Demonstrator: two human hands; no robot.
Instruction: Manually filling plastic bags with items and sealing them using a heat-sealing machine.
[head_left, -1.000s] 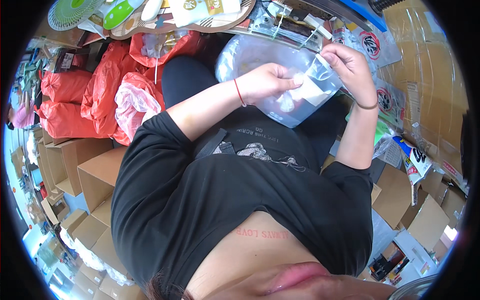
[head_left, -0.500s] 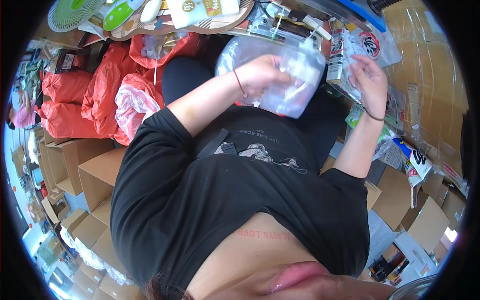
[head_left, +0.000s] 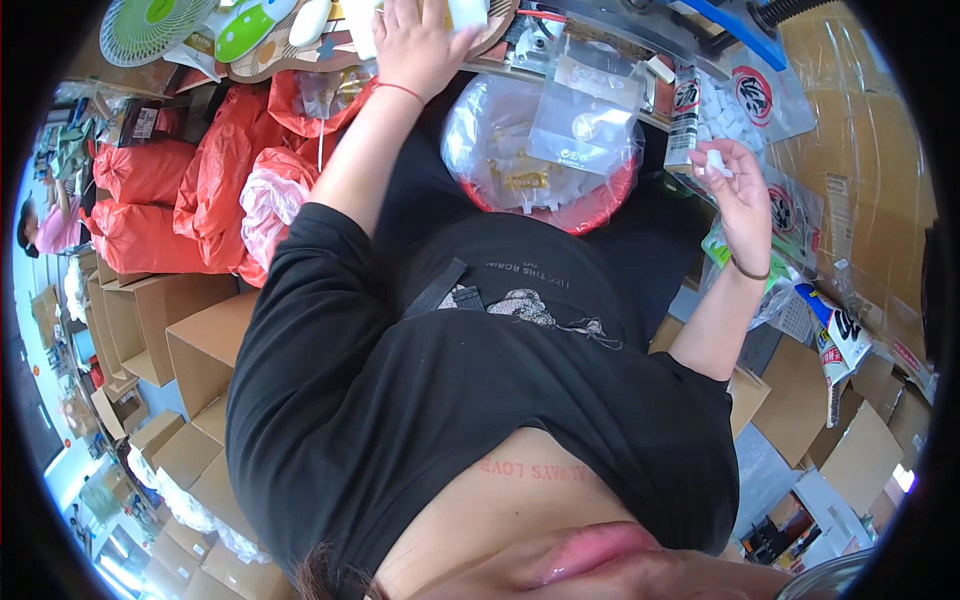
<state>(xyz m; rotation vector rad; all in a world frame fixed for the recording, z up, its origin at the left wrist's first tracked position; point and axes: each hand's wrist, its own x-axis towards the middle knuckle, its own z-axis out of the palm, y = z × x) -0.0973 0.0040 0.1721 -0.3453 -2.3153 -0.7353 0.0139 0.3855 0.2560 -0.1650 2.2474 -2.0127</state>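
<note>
My left hand point(head_left: 415, 50) lies with fingers spread on a stack of white and gold printed pouches point(head_left: 467, 14) at the far side. My right hand point(head_left: 740, 200) pinches a small white plastic cap point(head_left: 715, 162). Just beyond it, many similar white pieces point(head_left: 727, 118) lie heaped beside a printed box side. Between my legs stands a red basin point(head_left: 590, 218) lined with clear plastic, with clear and gold-printed pouches inside. A flat translucent pouch point(head_left: 585, 120) hangs at the bench edge, over the far right part of the basin.
A green-white fan point(head_left: 155, 28) and a white computer mouse point(head_left: 310, 22) sit on the far-left tabletop. Full red plastic bags point(head_left: 155, 235) are piled at left. Cardboard boxes point(head_left: 205, 345) stand on both sides. A blue metal lever point(head_left: 735, 35) juts in at far right.
My left hand has moved from above the basin, up and left onto the pouch stack. The basin is now uncovered to view. A white cap now shows in my right fingers.
</note>
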